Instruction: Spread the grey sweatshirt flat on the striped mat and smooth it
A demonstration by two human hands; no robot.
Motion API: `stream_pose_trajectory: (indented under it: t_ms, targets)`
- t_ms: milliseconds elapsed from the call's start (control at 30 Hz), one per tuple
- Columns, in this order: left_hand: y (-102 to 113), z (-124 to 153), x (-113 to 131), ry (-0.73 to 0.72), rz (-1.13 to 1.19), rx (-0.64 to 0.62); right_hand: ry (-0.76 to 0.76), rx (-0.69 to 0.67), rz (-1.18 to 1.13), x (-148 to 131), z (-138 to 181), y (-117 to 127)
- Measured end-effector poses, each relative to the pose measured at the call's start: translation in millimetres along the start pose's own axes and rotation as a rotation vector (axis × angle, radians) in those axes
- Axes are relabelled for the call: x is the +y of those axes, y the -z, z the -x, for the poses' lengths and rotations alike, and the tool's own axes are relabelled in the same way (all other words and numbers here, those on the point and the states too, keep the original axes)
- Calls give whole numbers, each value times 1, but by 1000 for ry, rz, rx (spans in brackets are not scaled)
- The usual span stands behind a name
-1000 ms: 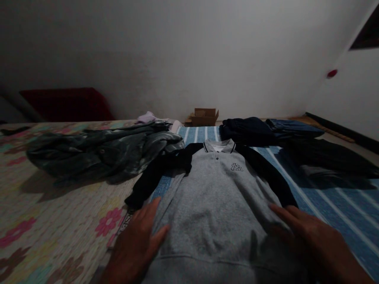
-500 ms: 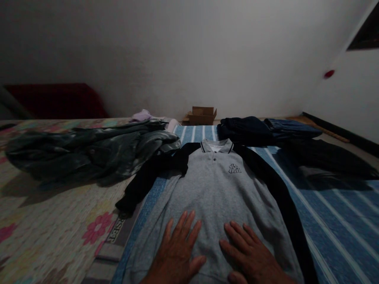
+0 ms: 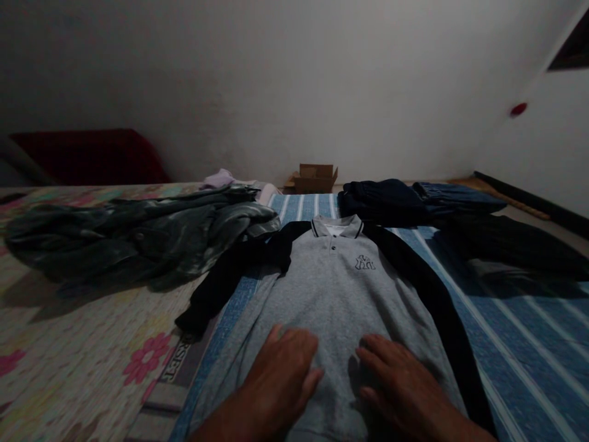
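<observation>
A grey polo sweatshirt (image 3: 340, 282) with black sleeves and a small chest logo lies flat, face up, on a blue striped sheet (image 3: 519, 331). My left hand (image 3: 283, 374) rests palm down on its lower front, fingers together and slightly curled. My right hand (image 3: 398, 383) lies flat beside it on the same grey cloth, a small gap between the two. Neither hand grips anything. The left black sleeve (image 3: 216, 288) trails onto the floral bedcover.
A crumpled dark grey-green jacket (image 3: 133, 236) lies at the left on the floral bedcover (image 3: 69, 362). Folded dark clothes (image 3: 391, 199) and more dark garments (image 3: 510, 245) sit at the back right. A small cardboard box (image 3: 315, 178) stands by the wall. A red cushion (image 3: 87, 156) is far left.
Both hands slid from the sweatshirt's outer sides to the middle of its front, then moved a little farther up the cloth. The fingers of my left hand drew together.
</observation>
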State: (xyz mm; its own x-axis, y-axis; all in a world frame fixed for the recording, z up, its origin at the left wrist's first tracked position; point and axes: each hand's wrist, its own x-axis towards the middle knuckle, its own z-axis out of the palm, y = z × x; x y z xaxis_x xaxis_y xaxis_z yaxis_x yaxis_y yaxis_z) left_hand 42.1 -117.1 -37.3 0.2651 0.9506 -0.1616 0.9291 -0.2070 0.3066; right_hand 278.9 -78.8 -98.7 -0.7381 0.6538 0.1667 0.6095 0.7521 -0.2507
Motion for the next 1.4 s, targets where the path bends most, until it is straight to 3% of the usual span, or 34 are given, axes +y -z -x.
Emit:
stream_pose_trajectory:
  t_ms: [100,200,300,500,1033,1400]
  targets:
    - [10,-71,15,-30,54,126,-17,30,3,7,-32,15]
    - [-7,-135,15,4,172,327,-15,79,28,25,-51,11]
    - [-31,-164,5,50,204,407,-43,113,41,42,-50,-4]
    - [-49,-163,-11,44,267,503,-46,164,-33,53,-36,-15]
    - [-51,-174,-12,69,343,526,-29,177,-121,58,-39,-10]
    - [-49,-178,-8,4,456,576,-46,181,-138,59,-38,-12]
